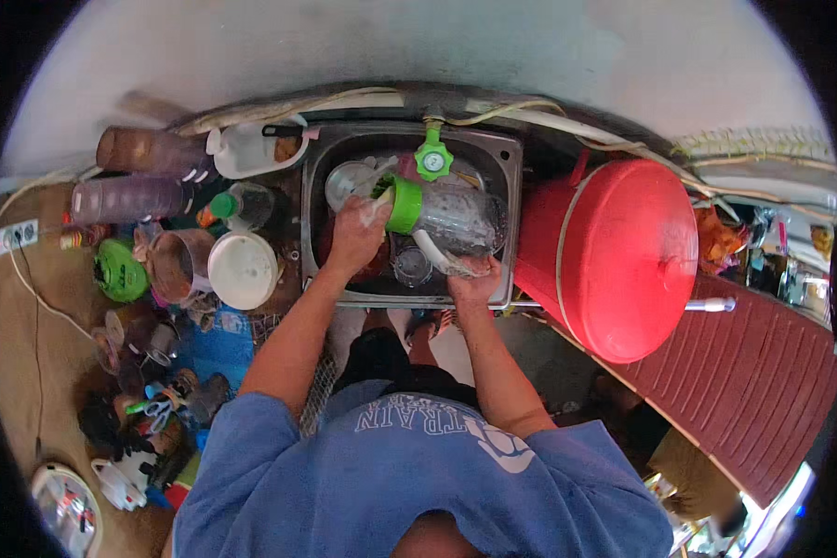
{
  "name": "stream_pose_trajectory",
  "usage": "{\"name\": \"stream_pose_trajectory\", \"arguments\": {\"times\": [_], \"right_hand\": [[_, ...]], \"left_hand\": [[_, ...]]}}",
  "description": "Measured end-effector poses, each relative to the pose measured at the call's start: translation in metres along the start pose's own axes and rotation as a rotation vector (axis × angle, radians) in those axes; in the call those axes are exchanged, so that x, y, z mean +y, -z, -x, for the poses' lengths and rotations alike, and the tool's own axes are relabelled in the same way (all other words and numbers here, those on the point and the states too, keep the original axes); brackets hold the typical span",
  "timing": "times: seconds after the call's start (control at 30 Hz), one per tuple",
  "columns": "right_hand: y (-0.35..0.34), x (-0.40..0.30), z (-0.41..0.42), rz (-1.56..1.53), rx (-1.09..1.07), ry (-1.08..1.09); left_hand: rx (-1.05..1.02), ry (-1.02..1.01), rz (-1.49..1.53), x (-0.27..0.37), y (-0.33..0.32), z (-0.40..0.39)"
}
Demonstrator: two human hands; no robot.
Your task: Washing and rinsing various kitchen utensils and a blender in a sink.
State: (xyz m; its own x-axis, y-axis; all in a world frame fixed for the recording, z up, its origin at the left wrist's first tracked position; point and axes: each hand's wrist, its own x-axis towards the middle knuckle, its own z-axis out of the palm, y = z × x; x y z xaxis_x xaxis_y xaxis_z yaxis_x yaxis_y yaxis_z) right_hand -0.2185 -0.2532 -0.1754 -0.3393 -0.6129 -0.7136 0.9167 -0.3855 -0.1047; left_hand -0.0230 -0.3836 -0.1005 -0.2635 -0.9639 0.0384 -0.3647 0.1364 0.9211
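Observation:
Over the steel sink, my left hand is at the green rim of a clear pitcher, with white suds on its fingers and something pale at the opening. My right hand grips the pitcher from below, near its base and the curved white handle. The pitcher lies on its side, its opening towards the left. Beneath it a small clear cup stands in the sink, and a whitish bowl sits at the back left. A green tap handle is behind the pitcher.
A large red lidded container stands right of the sink. On the left are a white round lid, a bottle with a green cap, a white tub and a large clear bottle. A ribbed maroon surface extends at right.

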Motion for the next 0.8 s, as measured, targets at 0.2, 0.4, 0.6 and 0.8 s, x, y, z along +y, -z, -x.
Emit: {"name": "stream_pose_trajectory", "arguments": {"times": [0.2,0.4,0.6,0.8], "right_hand": [[0.062,-0.029,-0.036,0.023,-0.031,-0.017],[0.033,-0.025,-0.016,-0.056,-0.150,-0.104],[0.059,-0.030,-0.037,-0.416,-0.429,-0.401],[0.025,-0.009,-0.006,-0.013,0.021,-0.124]], "left_hand": [[-0.125,-0.068,-0.271,-0.019,-0.021,-0.005],[0.114,-0.187,-0.291,0.029,0.013,-0.021],[-0.098,-0.279,-0.578,0.031,0.001,-0.026],[-0.311,-0.334,-0.573,0.046,0.024,-0.028]]}}
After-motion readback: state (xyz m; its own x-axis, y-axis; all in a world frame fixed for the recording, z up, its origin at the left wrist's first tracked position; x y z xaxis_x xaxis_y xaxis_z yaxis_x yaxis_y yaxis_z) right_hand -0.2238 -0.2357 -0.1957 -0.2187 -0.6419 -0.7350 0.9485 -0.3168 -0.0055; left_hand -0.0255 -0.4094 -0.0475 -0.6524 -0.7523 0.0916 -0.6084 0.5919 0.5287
